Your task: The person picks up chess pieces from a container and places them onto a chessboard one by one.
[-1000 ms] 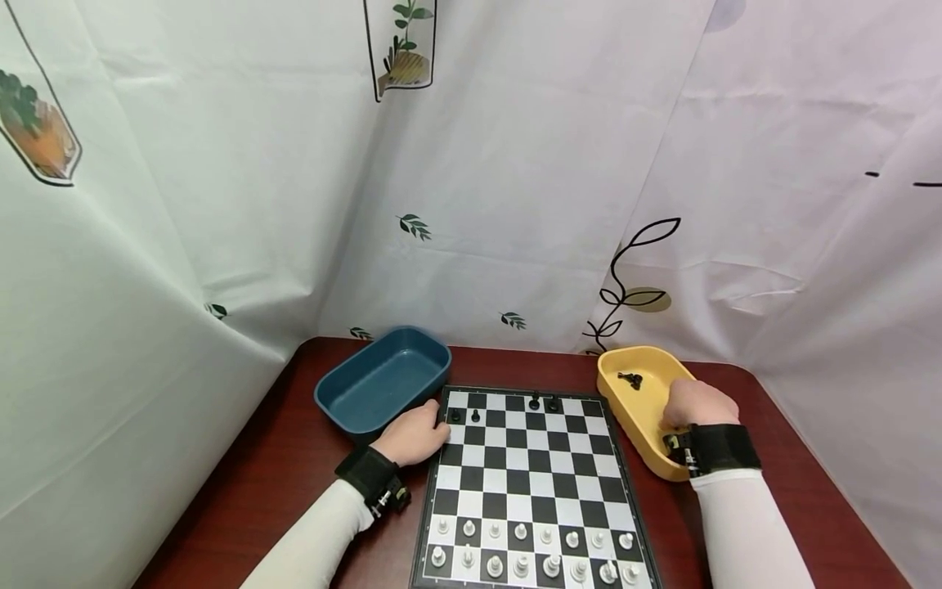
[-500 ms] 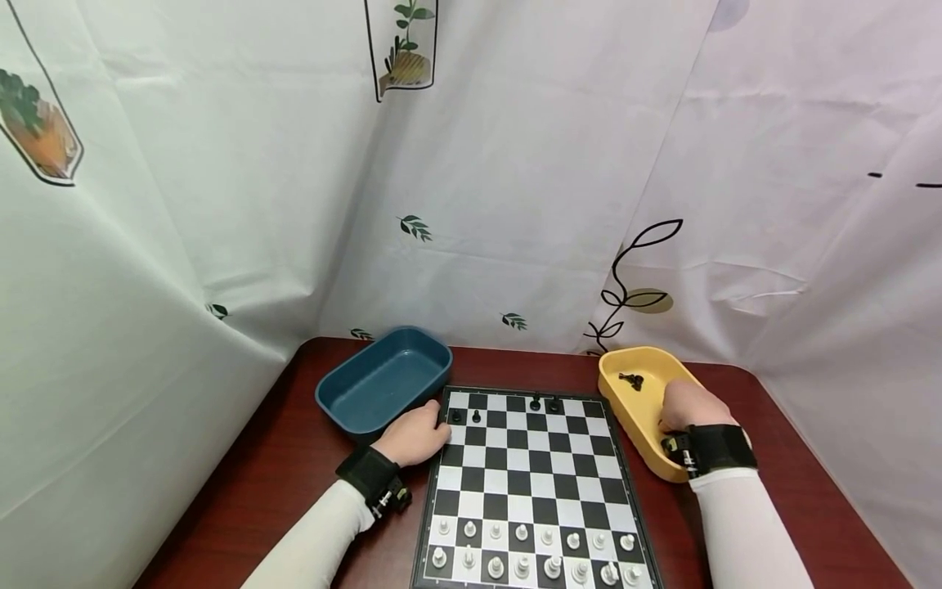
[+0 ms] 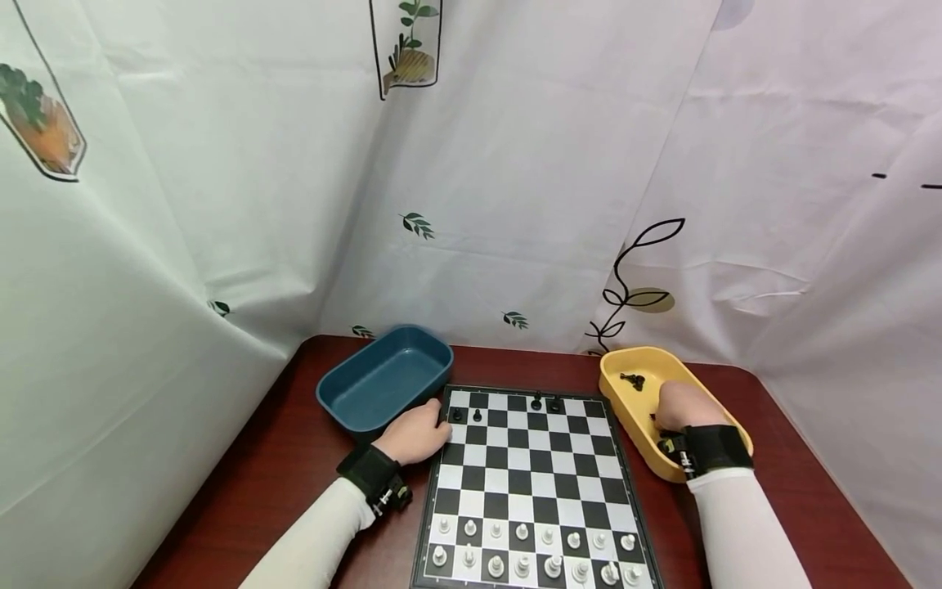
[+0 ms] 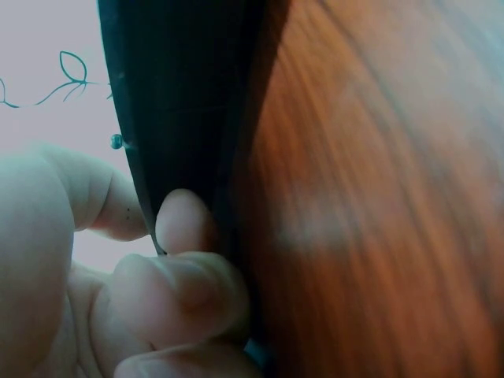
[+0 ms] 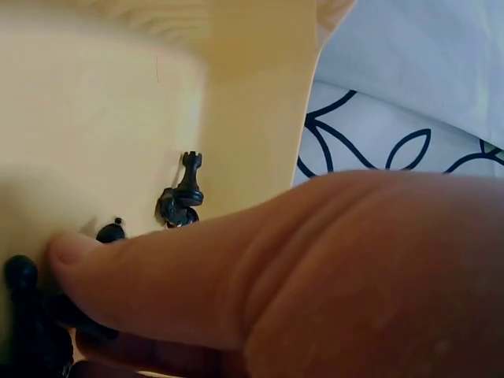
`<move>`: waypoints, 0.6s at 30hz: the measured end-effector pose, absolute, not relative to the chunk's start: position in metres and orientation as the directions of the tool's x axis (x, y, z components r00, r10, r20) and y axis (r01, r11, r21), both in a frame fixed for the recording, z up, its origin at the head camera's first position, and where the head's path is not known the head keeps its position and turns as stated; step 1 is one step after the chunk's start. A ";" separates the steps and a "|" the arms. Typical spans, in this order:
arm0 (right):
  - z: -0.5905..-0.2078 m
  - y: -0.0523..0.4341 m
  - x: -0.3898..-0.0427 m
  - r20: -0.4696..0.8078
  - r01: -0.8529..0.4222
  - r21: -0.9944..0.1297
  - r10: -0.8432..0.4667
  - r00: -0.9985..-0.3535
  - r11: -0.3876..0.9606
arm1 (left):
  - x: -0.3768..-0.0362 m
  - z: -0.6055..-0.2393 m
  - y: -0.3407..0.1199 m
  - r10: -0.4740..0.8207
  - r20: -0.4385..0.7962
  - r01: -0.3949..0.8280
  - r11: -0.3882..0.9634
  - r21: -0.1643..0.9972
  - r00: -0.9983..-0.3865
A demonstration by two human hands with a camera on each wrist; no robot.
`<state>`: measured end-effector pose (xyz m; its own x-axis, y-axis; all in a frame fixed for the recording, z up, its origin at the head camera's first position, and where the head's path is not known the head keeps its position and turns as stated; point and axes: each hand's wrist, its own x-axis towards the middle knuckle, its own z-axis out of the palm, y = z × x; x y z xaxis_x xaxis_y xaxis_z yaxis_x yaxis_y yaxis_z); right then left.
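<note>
**Black chess pieces in the yellow tray**

Head view: black chess pieces [image 3: 631, 379] are seen inside the yellow tray [image 3: 625, 405], right of the chessboard [image 3: 530, 483]; the right hand [image 3: 680, 405] is lowered among them.

Left wrist view: the board's edge is gripped by the left hand [image 4: 118, 276].

Right wrist view: pieces [image 5: 183, 197] are touched by a fingertip [image 5: 71, 252]; whether one is pinched cannot be told. A loose piece could slip and roll.

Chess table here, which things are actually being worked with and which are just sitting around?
In use: right hand among black pieces in the yellow tray; left hand holding the chessboard edge.
Lying about: blue tray, white pieces.
</note>
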<state>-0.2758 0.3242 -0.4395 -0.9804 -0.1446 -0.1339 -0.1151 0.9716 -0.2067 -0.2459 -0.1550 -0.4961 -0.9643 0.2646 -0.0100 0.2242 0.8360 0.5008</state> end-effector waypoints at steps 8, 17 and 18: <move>-0.441 0.324 -0.277 -0.085 -0.130 -0.236 -0.154 -0.984 0.963 | -0.243 -0.492 -0.155 0.263 -0.010 0.222 0.836 0.502 -0.965; -0.428 0.322 -0.276 -0.015 -0.078 -0.246 -0.084 -0.996 0.966 | -0.244 -0.494 -0.155 0.262 -0.008 0.223 0.834 0.505 -0.965; -0.428 0.323 -0.277 -0.001 -0.078 -0.246 -0.081 -0.997 0.966 | -0.244 -0.494 -0.155 0.262 -0.009 0.221 0.834 0.506 -0.965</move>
